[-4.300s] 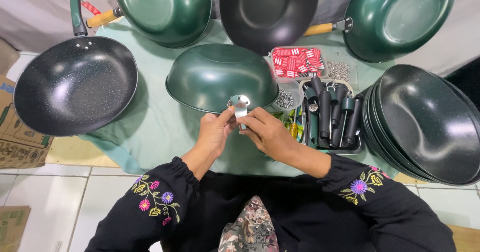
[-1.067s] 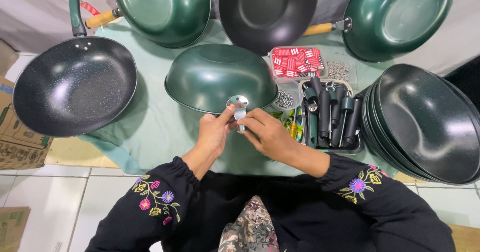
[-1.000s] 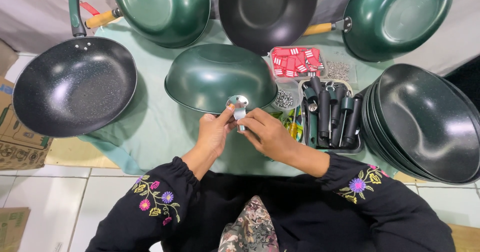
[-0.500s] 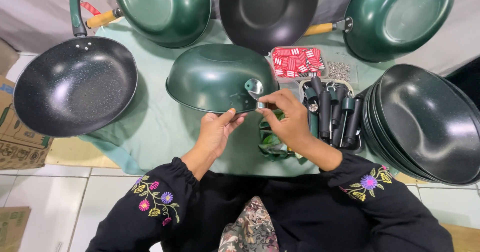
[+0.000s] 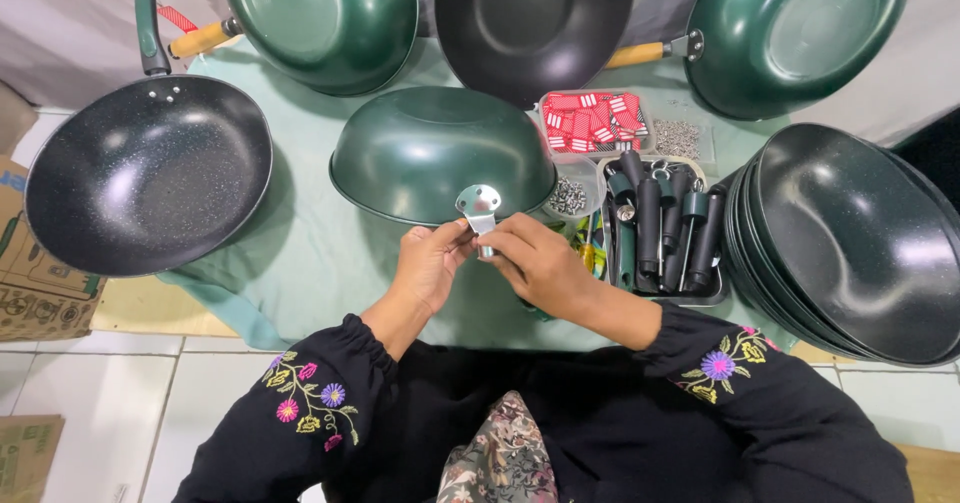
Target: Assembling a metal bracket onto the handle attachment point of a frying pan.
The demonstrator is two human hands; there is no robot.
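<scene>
Hands (image 5: 490, 263) on bracket (image 5: 479, 203), red-label tray (image 5: 592, 123) behind.

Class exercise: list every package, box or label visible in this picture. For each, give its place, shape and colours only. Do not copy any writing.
Clear plastic tub of labels: right of the upturned green pan, rectangular, filled with red-and-white tags.
Cardboard box: on the floor at the left edge, under the black pan, brown with dark print.
Second cardboard box: bottom left corner on the tiled floor, brown, only partly in view.
No screens or signs show.
</scene>
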